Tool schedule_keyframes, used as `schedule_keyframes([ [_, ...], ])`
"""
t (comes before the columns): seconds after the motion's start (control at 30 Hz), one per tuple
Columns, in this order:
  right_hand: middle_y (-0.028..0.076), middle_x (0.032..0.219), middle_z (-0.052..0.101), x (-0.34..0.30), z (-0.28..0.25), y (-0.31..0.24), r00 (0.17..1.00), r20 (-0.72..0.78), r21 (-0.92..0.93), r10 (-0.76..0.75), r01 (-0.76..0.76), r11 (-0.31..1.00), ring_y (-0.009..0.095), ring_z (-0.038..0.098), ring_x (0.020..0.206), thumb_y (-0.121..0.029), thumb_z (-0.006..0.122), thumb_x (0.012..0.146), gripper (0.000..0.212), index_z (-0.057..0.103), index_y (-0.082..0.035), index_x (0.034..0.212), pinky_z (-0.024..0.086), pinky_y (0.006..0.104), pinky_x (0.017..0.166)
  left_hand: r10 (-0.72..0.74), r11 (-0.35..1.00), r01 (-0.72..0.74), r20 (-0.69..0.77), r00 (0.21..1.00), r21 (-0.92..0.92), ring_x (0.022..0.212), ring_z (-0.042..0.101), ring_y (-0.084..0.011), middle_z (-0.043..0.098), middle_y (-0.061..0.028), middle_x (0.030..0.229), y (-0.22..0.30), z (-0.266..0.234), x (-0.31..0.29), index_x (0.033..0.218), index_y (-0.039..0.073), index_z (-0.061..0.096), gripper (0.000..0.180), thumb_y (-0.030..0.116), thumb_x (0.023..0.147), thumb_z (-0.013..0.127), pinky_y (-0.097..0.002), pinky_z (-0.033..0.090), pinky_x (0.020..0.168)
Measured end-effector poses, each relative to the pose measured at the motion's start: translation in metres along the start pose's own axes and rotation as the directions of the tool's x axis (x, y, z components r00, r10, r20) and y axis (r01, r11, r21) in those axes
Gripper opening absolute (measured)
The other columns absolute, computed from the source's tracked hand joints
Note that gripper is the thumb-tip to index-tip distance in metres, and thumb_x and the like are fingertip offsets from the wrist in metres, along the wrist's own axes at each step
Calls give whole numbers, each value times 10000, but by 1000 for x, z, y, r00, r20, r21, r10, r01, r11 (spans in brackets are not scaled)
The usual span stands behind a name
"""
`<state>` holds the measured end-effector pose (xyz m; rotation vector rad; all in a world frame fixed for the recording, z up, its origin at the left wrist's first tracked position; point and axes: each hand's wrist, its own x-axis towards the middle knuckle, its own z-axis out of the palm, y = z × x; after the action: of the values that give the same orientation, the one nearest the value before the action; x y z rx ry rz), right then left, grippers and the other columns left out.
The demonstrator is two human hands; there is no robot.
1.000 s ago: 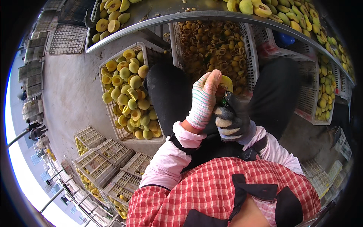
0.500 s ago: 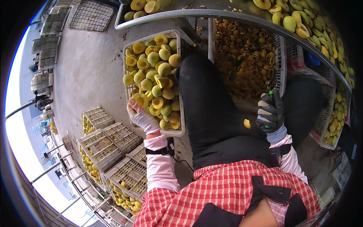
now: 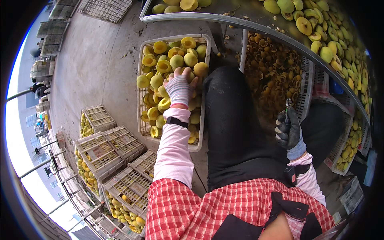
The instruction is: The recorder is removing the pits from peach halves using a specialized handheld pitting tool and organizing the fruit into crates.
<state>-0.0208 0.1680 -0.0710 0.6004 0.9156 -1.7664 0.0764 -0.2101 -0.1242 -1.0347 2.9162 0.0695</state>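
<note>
My left hand (image 3: 179,89), in a striped fingerless glove, reaches over a pale plastic crate (image 3: 141,120) heaped with peaches. Its bare fingers curl down around a peach (image 3: 192,76) in the pile, which the hand partly hides. Many of the fruits around it are cut halves with hollow centres, such as one peach half (image 3: 161,47). My right hand (image 3: 288,130), in a black and grey glove, is closed around a small pitting tool (image 3: 288,103), whose metal loop end points upward above my right thigh.
Between my knees stands a crate of brown pits and scraps (image 3: 272,68). A metal-edged table (image 3: 240,22) carrying peach halves curves across the top. Stacked fruit crates (image 3: 108,150) stand at left, and another crate of fruit (image 3: 348,148) at right.
My left hand has moved from the crate's near left edge to its middle, leaving the half it touched. The small yellow piece near my right hand is gone from view. The tool now points upright.
</note>
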Motion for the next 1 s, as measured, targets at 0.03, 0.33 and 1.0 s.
schedule_keyframes([
  [0.03,-42,552,412,-3,9,-2,992,-116,-34,-54,51,998,63,277,338,-468,466,963,387,608,-124,859,223,207,296,-5,1000,5,45,999,4,1133,500,-307,561,-41,1195,-8,-2,-5,1148,256,597,457,471,752,672,-494,379,937],
  [0.33,-52,531,422,6,6,2,982,-158,-168,-100,74,983,57,329,352,-499,488,944,385,576,-135,855,248,204,314,-136,977,78,-303,943,-197,1092,505,-343,575,-93,1166,-121,32,-97,1096,166,629,437,251,685,753,-456,412,953],
  [1.0,-35,527,470,3,3,11,917,-362,-313,-167,49,949,85,414,349,-507,540,915,388,549,-126,841,321,223,317,-626,-698,172,708,326,-695,838,603,-230,631,-102,1007,-144,124,-221,1157,50,542,503,500,951,455,-388,504,736],
])
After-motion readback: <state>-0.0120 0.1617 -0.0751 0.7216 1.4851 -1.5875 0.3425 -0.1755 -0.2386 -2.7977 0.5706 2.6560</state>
